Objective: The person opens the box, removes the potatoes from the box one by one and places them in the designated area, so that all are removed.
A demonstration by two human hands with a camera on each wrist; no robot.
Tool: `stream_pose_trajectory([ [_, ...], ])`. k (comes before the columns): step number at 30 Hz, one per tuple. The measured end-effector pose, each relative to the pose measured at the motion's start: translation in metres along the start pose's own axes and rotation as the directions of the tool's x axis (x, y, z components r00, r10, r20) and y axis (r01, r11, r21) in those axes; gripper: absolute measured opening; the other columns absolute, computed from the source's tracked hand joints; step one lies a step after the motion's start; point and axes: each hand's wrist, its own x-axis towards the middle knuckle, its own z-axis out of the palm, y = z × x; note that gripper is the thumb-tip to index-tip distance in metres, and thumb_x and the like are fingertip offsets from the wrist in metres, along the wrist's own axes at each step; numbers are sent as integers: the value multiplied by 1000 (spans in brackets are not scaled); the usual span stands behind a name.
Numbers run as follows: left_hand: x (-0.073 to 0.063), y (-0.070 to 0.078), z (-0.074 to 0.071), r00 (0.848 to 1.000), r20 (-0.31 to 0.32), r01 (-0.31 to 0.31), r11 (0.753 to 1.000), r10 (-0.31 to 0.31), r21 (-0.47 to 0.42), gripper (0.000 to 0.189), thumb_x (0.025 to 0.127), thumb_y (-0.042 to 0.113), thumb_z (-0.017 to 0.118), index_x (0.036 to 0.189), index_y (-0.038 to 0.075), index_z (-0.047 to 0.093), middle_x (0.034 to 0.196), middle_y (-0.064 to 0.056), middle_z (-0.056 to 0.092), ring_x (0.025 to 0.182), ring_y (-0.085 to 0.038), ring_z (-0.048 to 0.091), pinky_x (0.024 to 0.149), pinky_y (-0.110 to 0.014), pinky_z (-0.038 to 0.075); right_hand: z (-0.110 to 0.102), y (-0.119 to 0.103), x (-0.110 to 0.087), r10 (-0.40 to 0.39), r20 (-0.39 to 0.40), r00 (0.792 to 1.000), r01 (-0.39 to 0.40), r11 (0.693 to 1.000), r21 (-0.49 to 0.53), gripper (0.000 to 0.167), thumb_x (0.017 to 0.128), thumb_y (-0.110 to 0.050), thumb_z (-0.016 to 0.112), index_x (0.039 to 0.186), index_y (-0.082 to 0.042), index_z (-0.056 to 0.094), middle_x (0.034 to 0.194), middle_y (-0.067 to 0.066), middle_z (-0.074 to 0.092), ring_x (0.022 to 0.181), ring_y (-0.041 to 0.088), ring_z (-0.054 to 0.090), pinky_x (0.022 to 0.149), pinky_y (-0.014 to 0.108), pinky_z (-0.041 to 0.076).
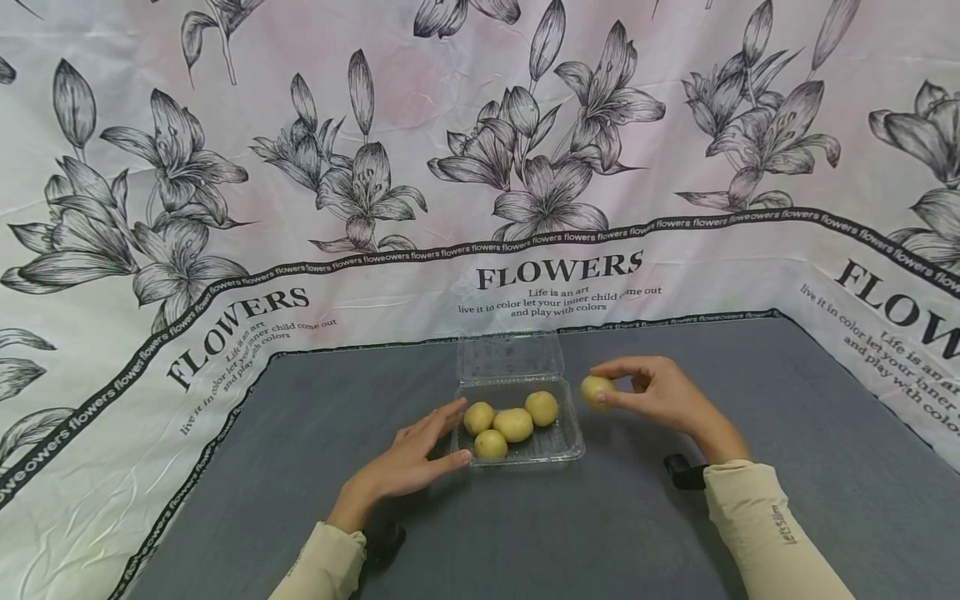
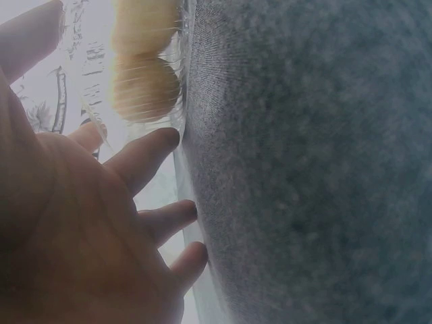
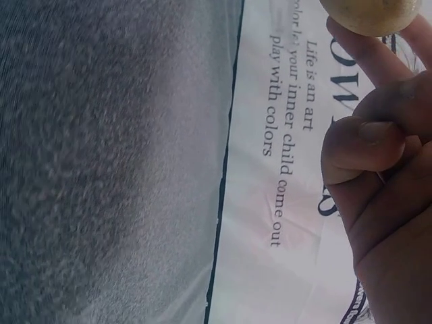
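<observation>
A person's right hand (image 1: 663, 396) pinched a pale yellow, roundish potato (image 1: 597, 391) between thumb and fingertips, just to the right of a clear plastic container (image 1: 525, 459). The left hand (image 1: 408, 454) lay along the container's left side, fingers mostly straight and spread, gripping nothing; its thumb seemed to touch the near corner.

The likeliest trouble was a slip: the held potato was smooth and rounded, and a loose pinch could have let it drop and roll across the grey table (image 1: 637, 533). A knock against the container could have slid it, since such thin plastic was probably light, or set the four potatoes (image 1: 513, 425) inside rolling.

The container's right wall stood between the held potato and those inside, one of which sat near that wall. The hinged lid (image 1: 510, 357) was raised at the back, clear of the top. Behind hung a white cloth (image 1: 420, 308) (printed with dark lilies and the word "FLOWERS").
</observation>
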Motion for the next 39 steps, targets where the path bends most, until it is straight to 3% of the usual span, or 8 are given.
stream_pose_trajectory([
  [10, 0, 0, 0, 1000, 2, 11, 1000, -11, -4, 79, 102, 51, 57, 165, 28, 15, 166, 0, 33, 154, -26, 32, 116, -69, 11, -8, 14, -4, 26, -38, 999, -27, 999, -44, 32, 88, -30, 82, 117, -18, 77, 112, 8, 76, 56, 6, 41, 52, 27, 38],
  [26, 0, -2, 1, 1000, 2, 6, 1000, -6, 4, 81, 101, 55, 56, 165, 29, 14, 166, 0, 33, 154, -27, 32, 116, -69, 12, -8, 25, -6, 59, -2, 998, -59, 995, -82, 35, 89, -29, 82, 120, -14, 76, 117, 11, 75, 66, 9, 47, 59, 25, 39],
  [39, 0, -1, 1, 1000, 4, 11, 1000, -11, -2, 81, 101, 56, 56, 165, 30, 14, 166, 0, 35, 155, -29, 28, 117, -69, 11, -3, 32, -6, 55, 36, 998, -50, 993, -109, 33, 86, -29, 84, 115, -14, 78, 110, 8, 77, 61, 5, 42, 54, 24, 37],
])
